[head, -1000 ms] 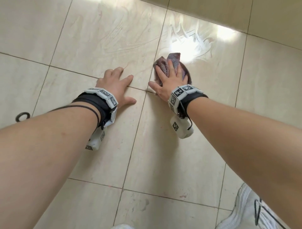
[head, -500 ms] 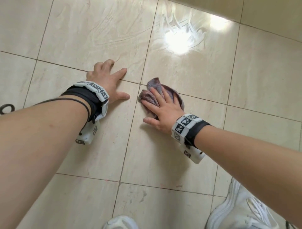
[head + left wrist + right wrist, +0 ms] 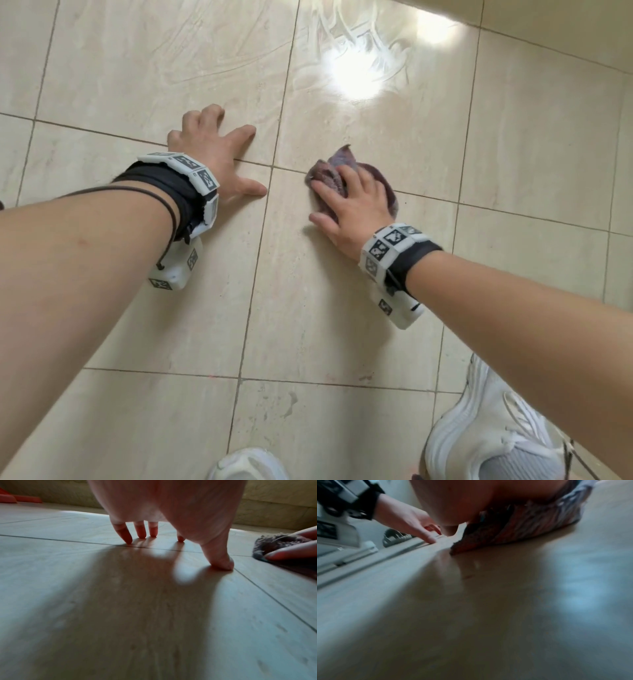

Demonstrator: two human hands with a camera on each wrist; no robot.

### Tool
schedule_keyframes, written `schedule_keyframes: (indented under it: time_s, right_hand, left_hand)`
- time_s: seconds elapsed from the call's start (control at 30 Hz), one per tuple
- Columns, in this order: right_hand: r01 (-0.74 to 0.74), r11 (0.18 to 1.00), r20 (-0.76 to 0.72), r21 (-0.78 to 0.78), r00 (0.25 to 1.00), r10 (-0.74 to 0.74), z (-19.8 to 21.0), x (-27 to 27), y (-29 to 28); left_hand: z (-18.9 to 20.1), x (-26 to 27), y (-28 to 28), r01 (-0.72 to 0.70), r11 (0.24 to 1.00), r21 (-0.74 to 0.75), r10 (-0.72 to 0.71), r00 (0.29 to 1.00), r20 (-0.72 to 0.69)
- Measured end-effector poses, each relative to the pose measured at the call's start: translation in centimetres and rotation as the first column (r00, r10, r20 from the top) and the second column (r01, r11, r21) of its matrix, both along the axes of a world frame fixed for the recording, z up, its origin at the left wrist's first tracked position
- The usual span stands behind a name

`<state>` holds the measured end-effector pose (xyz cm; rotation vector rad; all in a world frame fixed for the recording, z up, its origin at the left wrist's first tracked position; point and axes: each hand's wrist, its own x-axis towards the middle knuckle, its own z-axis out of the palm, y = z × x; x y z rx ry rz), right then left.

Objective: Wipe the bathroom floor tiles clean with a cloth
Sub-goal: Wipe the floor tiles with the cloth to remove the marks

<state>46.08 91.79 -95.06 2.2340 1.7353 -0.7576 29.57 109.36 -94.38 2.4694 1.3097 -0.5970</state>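
A purple-brown cloth (image 3: pixel 327 171) lies bunched on the beige floor tiles (image 3: pixel 325 308), just past a grout line. My right hand (image 3: pixel 349 202) lies flat on top of it with straight fingers, pressing it to the floor. In the right wrist view the cloth (image 3: pixel 522 524) is squashed under the palm. My left hand (image 3: pixel 219 154) is spread on the tiles to the left, propped on its fingertips (image 3: pixel 127 539) and thumb, holding nothing. In the left wrist view the cloth (image 3: pixel 267 542) shows at the right edge under fingers.
Wet wipe streaks (image 3: pixel 356 48) shine in a bright patch on the far tiles. A wall base (image 3: pixel 548 31) runs along the upper right. My white shoes (image 3: pixel 486 438) stand at the bottom edge. An orange object (image 3: pixel 18 499) lies far left by the wall.
My right hand has dragged the cloth back toward me, from the shiny far tile across the grout line. The left hand has stayed planted on the floor.
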Motion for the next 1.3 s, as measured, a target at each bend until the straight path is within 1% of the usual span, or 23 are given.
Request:
schedule_keyframes:
  time_s: [0.1,0.17,0.2,0.23,0.33,0.37,0.43,0.47,0.5,0.6,0.63,0.7,0.77,0.83,0.9,0.93,1.0,1.1,1.17,1.2,1.23,1.27,1.3]
  right_hand:
    - [-0.152,0.988,-0.102,-0.029,0.984,0.148,-0.1,-3.9,-2.1]
    - [-0.237,0.97,-0.111,-0.061,0.967,0.23,-0.1,-3.6,-4.6]
    - [-0.244,0.967,-0.105,-0.076,0.966,0.236,-0.1,-2.5,-5.5]
    - [-0.213,0.973,-0.084,-0.091,0.975,0.205,-0.1,-1.0,-5.9]
    - [0.01,0.997,-0.015,-0.079,1.0,-0.012,-0.3,3.5,-4.8]
    - [0.061,0.996,-0.011,-0.067,0.998,-0.062,-0.5,4.2,-3.7]
    - [0.096,0.994,-0.012,-0.05,0.995,-0.097,-1.0,3.8,-1.7]
    - [0.076,0.996,-0.026,-0.045,0.997,-0.078,-1.1,2.7,-0.9]
    - [0.024,0.999,-0.044,-0.038,0.999,-0.026,-1.1,1.3,-0.6]
    - [-0.224,0.974,-0.122,-0.043,0.969,0.217,-0.8,-3.5,-2.5]
    - [-0.297,0.953,-0.141,-0.055,0.947,0.287,-0.8,-4.1,-3.6]
    - [-0.402,0.914,-0.142,-0.057,0.909,0.391,-0.7,-3.5,-4.6]
    - [-0.415,0.908,-0.103,-0.048,0.907,0.409,-0.7,-1.9,-4.1]
    - [-0.344,0.937,-0.096,-0.058,0.936,0.338,-0.8,-1.5,-2.3]
    - [-0.286,0.958,-0.099,-0.026,0.954,0.283,-0.8,-3.0,0.1]
    - [-0.292,0.956,-0.096,-0.012,0.952,0.289,-0.8,-4.3,1.0]
    - [-0.374,0.927,-0.123,0.007,0.92,0.372,-0.7,-7.2,1.5]
    - [-0.564,0.825,-0.206,0.029,0.805,0.557,-1.2,-10.8,-1.4]
    - [-0.621,0.782,-0.249,0.053,0.75,0.612,-1.4,-10.8,-3.1]
    - [-0.65,0.76,-0.254,0.026,0.731,0.634,-1.5,-10.0,-3.2]
    - [-0.671,0.741,-0.242,-0.01,0.721,0.649,-1.5,-8.8,-3.0]
    - [-0.668,0.743,-0.216,-0.032,0.731,0.648,-1.4,-7.5,-2.5]
    - [-0.643,0.764,-0.185,-0.045,0.757,0.626,-1.2,-6.4,-1.7]
  left_hand:
    - [-0.1,0.9,0.0,0.01,1.0,0.0,-0.01,1.0,0.007]
    - [-0.1,1.4,-0.1,0.017,1.0,0.003,-0.017,1.0,0.007]
    - [-0.1,1.7,-0.1,0.02,1.0,0.006,-0.02,1.0,0.007]
    - [-0.1,2.0,-0.1,0.024,1.0,0.009,-0.024,1.0,0.006]
    - [-0.1,2.9,-0.1,0.022,1.0,0.018,-0.022,1.0,0.018]
    - [-0.2,3.2,-0.2,0.02,1.0,0.021,-0.021,0.999,0.024]
    - [-0.3,3.5,-0.2,0.021,0.999,0.029,-0.022,0.999,0.036]
    - [-0.3,3.4,-0.2,0.023,0.999,0.033,-0.024,0.999,0.038]
    - [-0.3,3.2,-0.2,0.026,0.999,0.034,-0.028,0.999,0.037]
    - [-0.3,2.3,-0.2,0.041,0.998,0.037,-0.042,0.998,0.035]
    - [-0.3,1.9,-0.2,0.041,0.999,0.036,-0.042,0.999,0.033]
    - [-0.2,0.6,0.0,0.022,0.999,0.033,-0.023,0.999,0.025]
    - [-0.1,-1.1,0.2,-0.008,0.999,0.037,0.008,1.0,0.018]
    - [-0.1,-2.6,0.3,-0.04,0.999,0.037,0.039,0.999,0.015]
    - [0.0,-3.9,0.3,-0.072,0.997,0.034,0.072,0.997,0.016]
    - [0.0,-4.4,0.3,-0.087,0.996,0.036,0.087,0.996,0.013]
    - [0.1,-5.5,0.1,-0.103,0.994,0.039,0.103,0.995,0.001]
    - [0.1,-6.9,-0.1,-0.119,0.992,0.029,0.12,0.993,-0.019]
    - [-0.1,-7.4,-0.4,-0.118,0.993,0.027,0.119,0.993,-0.026]
    - [-0.1,-7.5,-0.6,-0.117,0.993,0.027,0.118,0.993,-0.027]
    - [-0.1,-7.5,-0.7,-0.116,0.993,0.025,0.116,0.993,-0.026]
    - [-0.2,-7.4,-0.7,-0.117,0.993,0.023,0.117,0.993,-0.023]
    - [-0.2,-7.4,-0.7,-0.121,0.992,0.02,0.121,0.992,-0.018]
